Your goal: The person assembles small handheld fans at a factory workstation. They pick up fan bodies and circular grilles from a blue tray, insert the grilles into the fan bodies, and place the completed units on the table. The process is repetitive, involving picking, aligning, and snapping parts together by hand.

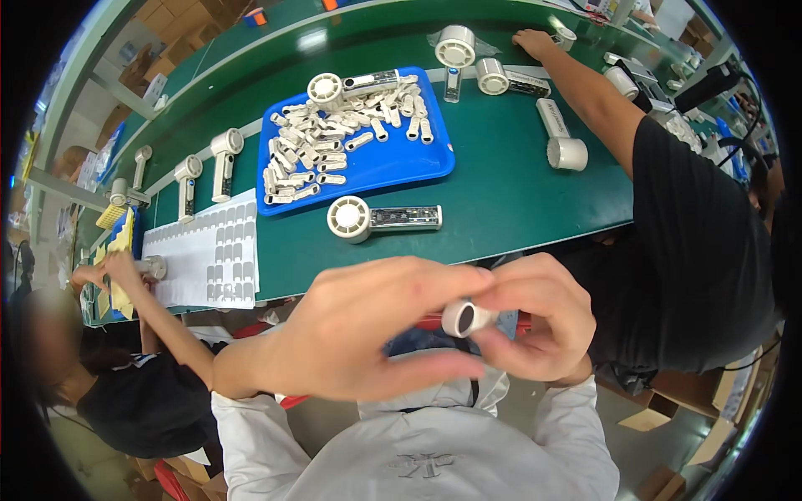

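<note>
My right hand (543,317) is closed in a pinch on a small white plastic piece with a dark oval face (459,319), held above the table's near edge. From the left, my left hand (368,326) reaches in with forefinger and thumb stretched out and apart. Its forefinger meets my right fingertips just above the piece; whether it touches the piece itself I cannot tell. Beyond my hands, a white handheld fan (348,219) lies on the green table, the circuit board in its handle exposed. A blue tray (368,177) behind it holds many similar small white pieces.
Another handheld fan (325,89) rests across the tray's far edge. More fans lie left and right, beside a sheet of grey stickers (231,250). A co-worker's arm (589,92) reaches over the table at right; another co-worker's hands (113,271) work at left.
</note>
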A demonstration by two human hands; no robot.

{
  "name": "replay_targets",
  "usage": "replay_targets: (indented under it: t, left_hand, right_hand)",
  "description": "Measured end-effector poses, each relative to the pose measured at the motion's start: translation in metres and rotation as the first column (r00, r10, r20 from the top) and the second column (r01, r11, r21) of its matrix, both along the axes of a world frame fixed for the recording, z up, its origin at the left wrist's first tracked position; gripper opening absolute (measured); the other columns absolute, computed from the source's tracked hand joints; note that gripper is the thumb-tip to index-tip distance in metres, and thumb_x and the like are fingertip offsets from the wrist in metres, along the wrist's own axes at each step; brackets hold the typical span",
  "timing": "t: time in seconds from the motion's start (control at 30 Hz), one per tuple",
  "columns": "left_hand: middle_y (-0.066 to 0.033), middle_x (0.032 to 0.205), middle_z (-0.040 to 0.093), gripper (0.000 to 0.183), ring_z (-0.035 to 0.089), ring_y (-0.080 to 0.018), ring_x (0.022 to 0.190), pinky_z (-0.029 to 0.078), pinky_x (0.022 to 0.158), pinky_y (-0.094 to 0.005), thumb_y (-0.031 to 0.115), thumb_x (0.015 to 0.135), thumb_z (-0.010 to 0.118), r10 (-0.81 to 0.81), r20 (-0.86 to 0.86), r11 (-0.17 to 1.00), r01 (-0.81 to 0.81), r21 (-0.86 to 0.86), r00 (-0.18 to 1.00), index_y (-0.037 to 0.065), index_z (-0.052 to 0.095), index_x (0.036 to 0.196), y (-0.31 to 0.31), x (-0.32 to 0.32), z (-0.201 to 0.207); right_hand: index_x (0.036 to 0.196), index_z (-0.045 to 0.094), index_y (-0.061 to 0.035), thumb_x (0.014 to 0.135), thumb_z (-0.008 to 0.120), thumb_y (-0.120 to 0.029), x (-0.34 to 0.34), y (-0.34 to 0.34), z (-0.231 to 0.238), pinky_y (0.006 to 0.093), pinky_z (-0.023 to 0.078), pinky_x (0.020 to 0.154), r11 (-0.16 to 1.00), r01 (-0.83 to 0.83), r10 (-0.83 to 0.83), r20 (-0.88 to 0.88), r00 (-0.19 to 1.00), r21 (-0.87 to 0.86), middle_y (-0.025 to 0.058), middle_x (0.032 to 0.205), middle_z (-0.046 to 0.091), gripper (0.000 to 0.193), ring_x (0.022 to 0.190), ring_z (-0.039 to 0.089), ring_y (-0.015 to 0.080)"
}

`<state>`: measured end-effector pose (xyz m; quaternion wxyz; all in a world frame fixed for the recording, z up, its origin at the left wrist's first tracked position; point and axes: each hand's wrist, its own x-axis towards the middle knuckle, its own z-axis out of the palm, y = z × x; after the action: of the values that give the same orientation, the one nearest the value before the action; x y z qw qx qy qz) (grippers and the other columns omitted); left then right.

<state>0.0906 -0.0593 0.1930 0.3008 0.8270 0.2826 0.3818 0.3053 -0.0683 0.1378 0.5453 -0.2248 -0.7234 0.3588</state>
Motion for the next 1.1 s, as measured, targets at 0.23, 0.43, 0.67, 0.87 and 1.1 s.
replay_targets:
  t: [0.23,0.43,0.67,0.87,1.1]
  left_hand:
    - [-0.0133,0.085,0.073,0.021,0.073,-0.0217,0.072,0.056,0.063,-0.0274,0.001,0.087,0.066,0.107,0.028,0.994,-0.107,-0.005,0.994,-0.006,0.069,0.107,0.005,-0.006,-0.029]
    - [-0.0057,0.070,0.066,0.029,0.061,-0.0106,0.057,0.048,0.058,-0.0208,0.003,0.099,0.048,0.430,0.220,0.843,-0.303,-0.445,0.875,0.000,0.055,0.126,0.034,-0.045,-0.057]
    - [-0.0096,0.121,0.065,0.044,0.057,-0.0278,0.119,0.039,0.108,-0.0399,0.004,0.073,0.075,0.409,-0.125,0.911,-0.412,-0.005,0.904,0.007,0.065,0.117,0.063,-0.080,-0.112]
    - [-0.0084,0.108,0.066,0.047,0.060,-0.0270,0.101,0.048,0.089,-0.0365,0.007,0.066,0.082,0.286,-0.301,0.948,-0.314,-0.047,0.910,0.008,0.067,0.111,0.078,-0.074,-0.137]
    - [-0.0047,0.098,0.069,0.036,0.062,-0.0242,0.094,0.050,0.085,-0.0355,0.005,0.066,0.082,0.309,-0.167,0.950,-0.312,0.010,0.936,0.008,0.069,0.100,0.085,-0.077,-0.158]
  right_hand:
    - [0.097,0.070,0.0003,0.065,0.082,0.003,-0.020,0.016,-0.001,0.0298,0.051,0.060,0.890,0.219,-0.334,0.245,0.910,0.399,0.0116,0.091,0.064,0.034,0.072,0.062,0.0212]
    - [0.106,0.064,0.0010,0.074,0.076,0.008,-0.016,0.036,-0.018,0.0319,0.053,0.075,0.940,0.184,-0.269,0.293,0.917,0.288,0.0131,0.095,0.063,0.034,0.087,0.066,0.0246]
    - [0.100,0.070,-0.0029,0.081,0.072,-0.006,-0.045,0.085,-0.077,0.0384,0.050,0.076,0.976,0.201,-0.218,0.405,0.888,0.085,0.0094,0.093,0.062,0.020,0.089,0.061,0.0287]
    - [0.099,0.071,-0.0027,0.080,0.071,-0.004,-0.069,0.103,-0.094,0.0385,0.049,0.079,0.979,0.203,-0.190,0.489,0.852,0.028,0.0093,0.093,0.061,0.018,0.091,0.060,0.0290]
    - [0.095,0.072,-0.0021,0.077,0.070,-0.003,-0.077,0.103,-0.091,0.0407,0.049,0.081,0.982,0.188,-0.159,0.569,0.807,0.007,0.0096,0.090,0.061,0.017,0.092,0.060,0.0290]
